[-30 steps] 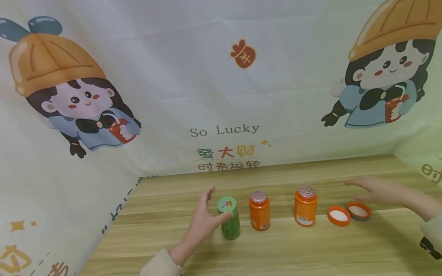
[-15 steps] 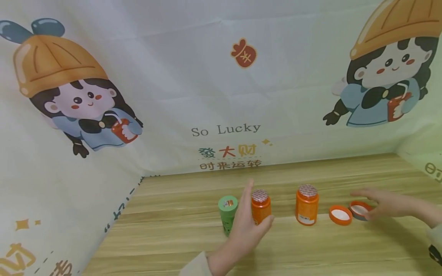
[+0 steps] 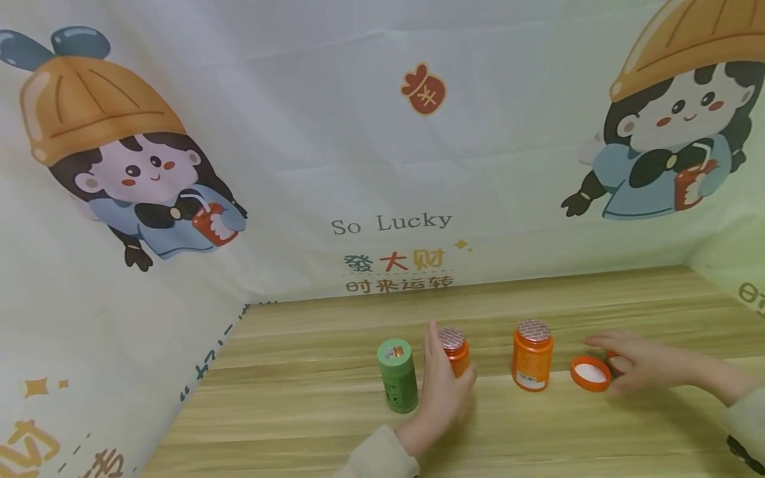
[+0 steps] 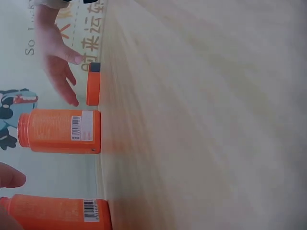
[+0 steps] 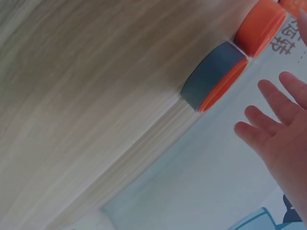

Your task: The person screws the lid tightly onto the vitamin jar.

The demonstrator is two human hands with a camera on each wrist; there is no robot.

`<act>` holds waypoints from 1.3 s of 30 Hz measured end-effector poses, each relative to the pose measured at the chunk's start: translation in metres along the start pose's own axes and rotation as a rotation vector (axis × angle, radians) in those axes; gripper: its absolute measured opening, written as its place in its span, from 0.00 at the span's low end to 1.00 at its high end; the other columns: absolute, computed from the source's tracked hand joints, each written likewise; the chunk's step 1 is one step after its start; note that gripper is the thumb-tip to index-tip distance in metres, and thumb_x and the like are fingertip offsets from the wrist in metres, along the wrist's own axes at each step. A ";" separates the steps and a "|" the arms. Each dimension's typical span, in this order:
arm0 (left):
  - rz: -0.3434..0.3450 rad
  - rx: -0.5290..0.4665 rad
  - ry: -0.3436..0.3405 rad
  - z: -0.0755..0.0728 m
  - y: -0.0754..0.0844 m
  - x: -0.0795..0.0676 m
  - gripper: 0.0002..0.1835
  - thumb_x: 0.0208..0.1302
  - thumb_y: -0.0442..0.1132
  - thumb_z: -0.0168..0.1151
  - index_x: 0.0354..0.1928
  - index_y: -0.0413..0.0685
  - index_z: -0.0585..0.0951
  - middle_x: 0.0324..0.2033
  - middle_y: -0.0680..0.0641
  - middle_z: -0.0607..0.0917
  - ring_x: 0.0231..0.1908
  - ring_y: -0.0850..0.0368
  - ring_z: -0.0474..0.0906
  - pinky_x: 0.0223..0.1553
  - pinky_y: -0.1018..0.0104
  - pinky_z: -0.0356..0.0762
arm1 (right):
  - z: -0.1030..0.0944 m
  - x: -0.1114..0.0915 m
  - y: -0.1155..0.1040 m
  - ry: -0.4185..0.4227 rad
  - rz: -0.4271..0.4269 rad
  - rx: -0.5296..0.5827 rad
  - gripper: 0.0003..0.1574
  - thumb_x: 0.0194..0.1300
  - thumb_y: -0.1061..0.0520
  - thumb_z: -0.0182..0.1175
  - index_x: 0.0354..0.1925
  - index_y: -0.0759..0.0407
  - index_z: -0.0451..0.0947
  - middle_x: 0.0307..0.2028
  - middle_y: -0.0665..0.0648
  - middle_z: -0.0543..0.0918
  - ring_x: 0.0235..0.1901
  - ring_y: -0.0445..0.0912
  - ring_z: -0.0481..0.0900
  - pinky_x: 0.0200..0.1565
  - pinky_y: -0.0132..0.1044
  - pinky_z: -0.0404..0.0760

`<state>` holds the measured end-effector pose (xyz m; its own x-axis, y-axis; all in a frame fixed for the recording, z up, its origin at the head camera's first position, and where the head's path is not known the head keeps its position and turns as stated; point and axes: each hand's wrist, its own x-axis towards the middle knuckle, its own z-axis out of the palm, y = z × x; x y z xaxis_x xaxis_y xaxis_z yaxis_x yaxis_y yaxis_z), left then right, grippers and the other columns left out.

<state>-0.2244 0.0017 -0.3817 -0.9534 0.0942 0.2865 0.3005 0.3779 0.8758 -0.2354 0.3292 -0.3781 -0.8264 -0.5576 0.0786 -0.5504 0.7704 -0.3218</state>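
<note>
My left hand [image 3: 442,392] is around the near side of an orange bottle [image 3: 461,359] with a foil-sealed mouth, fingers extended along its left and thumb on its right. In the left wrist view a digit stands off that bottle's side. A second orange bottle [image 3: 532,362], also foil-sealed, stands upright to the right. Above two upturned lids, my right hand [image 3: 654,365] hovers with its fingers spread. One lid is all orange [image 5: 259,26]; the other is a grey-blue lid [image 5: 211,76] with an orange inside, partly hidden by the hand in the head view.
A green cylindrical container [image 3: 398,378] stands left of my left hand, its green top on. Everything rests on a wood-grain table [image 3: 299,372]. A printed white cloth [image 3: 335,133] rises behind the table and along both sides.
My left hand has moved right from beside the green container to the nearest orange bottle. The right hand has shifted slightly and now covers more of the grey-blue lid.
</note>
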 end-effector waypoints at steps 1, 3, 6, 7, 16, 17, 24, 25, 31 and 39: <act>-0.016 -0.017 0.001 0.000 -0.001 0.001 0.47 0.55 0.29 0.60 0.70 0.41 0.41 0.68 0.34 0.48 0.66 0.39 0.50 0.63 0.44 0.52 | 0.000 0.001 -0.001 0.000 -0.008 -0.005 0.42 0.49 0.49 0.69 0.55 0.73 0.66 0.54 0.73 0.68 0.50 0.65 0.65 0.44 0.42 0.73; -0.040 -0.039 0.010 0.000 -0.003 0.002 0.46 0.56 0.30 0.60 0.70 0.40 0.42 0.67 0.33 0.51 0.65 0.38 0.53 0.62 0.43 0.54 | 0.000 0.003 -0.004 0.002 -0.018 -0.019 0.42 0.48 0.48 0.69 0.54 0.72 0.67 0.54 0.72 0.69 0.49 0.64 0.65 0.44 0.40 0.73; -0.080 -0.067 0.021 -0.001 -0.005 0.003 0.44 0.57 0.32 0.61 0.69 0.38 0.45 0.63 0.33 0.59 0.61 0.38 0.60 0.60 0.43 0.58 | 0.002 0.007 -0.009 0.002 -0.043 -0.021 0.42 0.47 0.50 0.69 0.53 0.73 0.67 0.53 0.74 0.69 0.50 0.67 0.64 0.45 0.49 0.73; -0.091 -0.071 0.025 -0.002 -0.006 0.003 0.44 0.56 0.33 0.62 0.68 0.37 0.46 0.62 0.33 0.62 0.60 0.38 0.62 0.60 0.43 0.59 | 0.002 0.008 -0.011 0.005 -0.049 -0.026 0.42 0.47 0.50 0.70 0.53 0.74 0.67 0.52 0.75 0.69 0.50 0.68 0.64 0.45 0.53 0.72; -0.178 -0.017 0.017 -0.003 -0.011 0.003 0.32 0.49 0.30 0.67 0.54 0.36 0.61 0.47 0.40 0.73 0.51 0.43 0.70 0.55 0.47 0.66 | 0.005 0.017 -0.021 -0.019 -0.042 -0.030 0.45 0.46 0.46 0.70 0.54 0.74 0.68 0.51 0.72 0.71 0.49 0.67 0.66 0.44 0.59 0.69; -0.186 -0.008 0.009 -0.004 -0.012 0.003 0.32 0.49 0.30 0.68 0.53 0.37 0.61 0.47 0.40 0.73 0.51 0.43 0.70 0.55 0.47 0.66 | 0.005 0.017 -0.022 -0.026 -0.041 -0.028 0.45 0.46 0.46 0.70 0.54 0.73 0.68 0.51 0.71 0.72 0.49 0.66 0.66 0.44 0.58 0.69; -0.203 0.020 -0.048 -0.008 -0.010 0.000 0.34 0.45 0.30 0.69 0.53 0.38 0.62 0.47 0.41 0.73 0.50 0.45 0.70 0.55 0.49 0.66 | 0.008 0.021 -0.021 -0.038 -0.058 -0.058 0.41 0.45 0.46 0.70 0.51 0.68 0.72 0.47 0.62 0.74 0.44 0.57 0.70 0.41 0.47 0.73; -0.202 0.025 -0.057 -0.009 -0.009 -0.001 0.34 0.44 0.31 0.70 0.54 0.38 0.62 0.47 0.41 0.73 0.51 0.45 0.70 0.55 0.49 0.66 | 0.008 0.022 -0.021 -0.038 -0.062 -0.066 0.40 0.44 0.46 0.70 0.51 0.68 0.72 0.46 0.61 0.74 0.43 0.56 0.70 0.41 0.47 0.73; -0.175 0.031 -0.116 -0.012 -0.010 -0.003 0.35 0.44 0.32 0.71 0.54 0.38 0.63 0.48 0.41 0.74 0.51 0.45 0.71 0.56 0.49 0.66 | 0.008 0.027 -0.022 -0.088 -0.018 -0.052 0.37 0.41 0.55 0.71 0.50 0.68 0.73 0.45 0.64 0.74 0.43 0.58 0.72 0.42 0.52 0.73; -0.140 0.006 -0.201 -0.018 -0.008 -0.008 0.34 0.42 0.33 0.74 0.52 0.40 0.66 0.46 0.42 0.78 0.48 0.46 0.75 0.52 0.51 0.71 | 0.005 0.030 -0.023 -0.113 -0.035 -0.073 0.33 0.37 0.62 0.69 0.47 0.67 0.74 0.41 0.56 0.75 0.38 0.50 0.74 0.39 0.45 0.75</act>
<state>-0.2186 -0.0184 -0.3846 -0.9719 0.2218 0.0783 0.1650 0.4056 0.8990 -0.2470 0.2933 -0.3729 -0.7902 -0.6125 -0.0200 -0.5890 0.7682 -0.2509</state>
